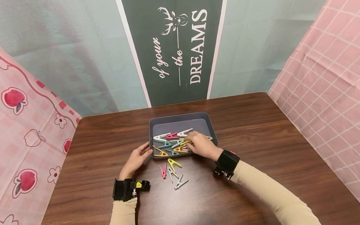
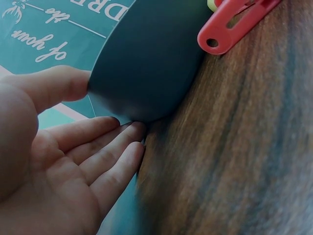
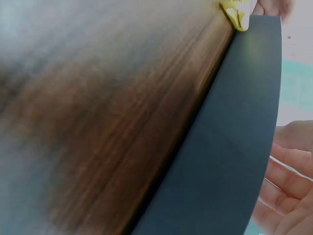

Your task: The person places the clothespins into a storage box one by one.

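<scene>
A dark grey tray [image 1: 180,120] on the brown table holds several coloured clothespins [image 1: 169,142]. My right hand [image 1: 200,145] reaches into the tray's front right part, its fingers curled down on the pile and pinching a yellow clothespin [image 1: 184,143]. My left hand [image 1: 136,160] lies at the tray's front left corner with straight fingers [image 2: 105,164] against the tray wall [image 2: 146,63] and its thumb [image 2: 54,85] on the side. In the right wrist view only the tray's outer wall [image 3: 230,147] and part of the right hand's fingers [image 3: 288,186] show.
On the table just in front of the tray lie a pink clothespin [image 1: 163,171], a yellow one [image 1: 173,163] and two pale grey ones [image 1: 180,183]. Pink patterned cloths hang to the left and right, and a banner hangs behind the table.
</scene>
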A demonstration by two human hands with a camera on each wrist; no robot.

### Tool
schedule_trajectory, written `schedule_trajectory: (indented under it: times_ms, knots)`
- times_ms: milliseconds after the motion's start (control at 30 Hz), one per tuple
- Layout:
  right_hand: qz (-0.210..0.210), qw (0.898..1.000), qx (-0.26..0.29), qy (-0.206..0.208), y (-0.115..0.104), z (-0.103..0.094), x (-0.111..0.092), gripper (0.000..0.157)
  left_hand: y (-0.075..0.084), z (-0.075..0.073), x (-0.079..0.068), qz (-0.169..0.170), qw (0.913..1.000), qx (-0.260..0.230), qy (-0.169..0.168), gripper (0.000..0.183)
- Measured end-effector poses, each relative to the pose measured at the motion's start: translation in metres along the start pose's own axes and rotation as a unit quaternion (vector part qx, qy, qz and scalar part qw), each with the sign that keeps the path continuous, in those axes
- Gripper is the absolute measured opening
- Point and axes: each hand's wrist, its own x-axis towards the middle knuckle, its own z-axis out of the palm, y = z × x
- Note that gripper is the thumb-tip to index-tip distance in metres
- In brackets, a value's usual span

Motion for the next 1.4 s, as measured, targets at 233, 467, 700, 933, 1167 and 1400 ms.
schedule_trajectory:
  times_ms: [233, 467, 700, 933, 1167, 1400]
  knots:
    - [-0.028, 1.000, 0.003, 0.004, -0.007, -0.001, -0.014, 0.017, -0.001, 0.000, 0.001, -0.001, 1.0000, 0.000, 0.001, 0.058]
    - [-0.065, 0.998, 0.018, 0.002, -0.022, -0.003, -0.025, 0.017, -0.001, 0.001, 0.001, -0.005, 1.0000, 0.001, 0.001, 0.058]
    - [-0.086, 0.996, 0.014, -0.009, -0.035, -0.006, -0.032, 0.019, -0.002, 0.001, 0.002, -0.007, 1.0000, 0.000, 0.004, 0.058]
    - [-0.096, 0.994, 0.039, -0.026, -0.041, -0.006, -0.039, 0.020, -0.002, 0.001, 0.003, -0.006, 1.0000, -0.002, 0.004, 0.058]
    - [-0.123, 0.991, 0.046, -0.030, -0.046, 0.000, -0.046, 0.017, -0.002, 0.001, 0.002, -0.010, 0.9999, -0.011, 0.007, 0.057]
    - [-0.139, 0.987, 0.041, -0.074, -0.052, 0.006, -0.056, 0.022, -0.002, 0.002, 0.002, -0.013, 0.9998, -0.011, 0.004, 0.057]
